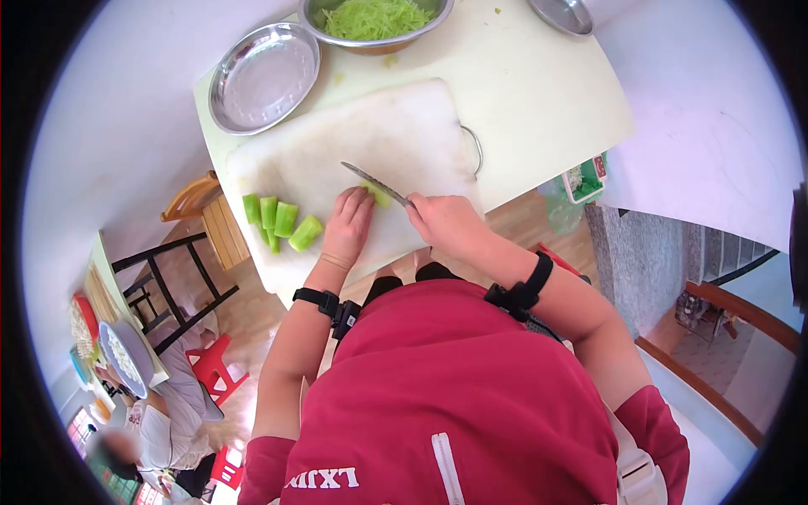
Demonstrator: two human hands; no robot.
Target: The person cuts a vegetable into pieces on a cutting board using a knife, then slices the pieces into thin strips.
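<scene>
My right hand point(438, 220) is closed round the handle of a knife point(375, 182), whose blade points up and left over the white cutting board point(337, 126). My left hand point(348, 220) presses with bent fingers on a green vegetable piece point(378, 195) beside the blade; most of that piece is hidden by the fingers and knife. To the left of my left hand lie several thick green vegetable chunks point(286, 219) on the board.
Behind the board stand an empty metal dish point(264, 79) and a metal bowl point(442, 12) of green shreds. Another metal dish point(566, 13) is at the table's far right. A metal handle point(477, 151) sticks out from the board. Another person point(160, 429) sits at lower left.
</scene>
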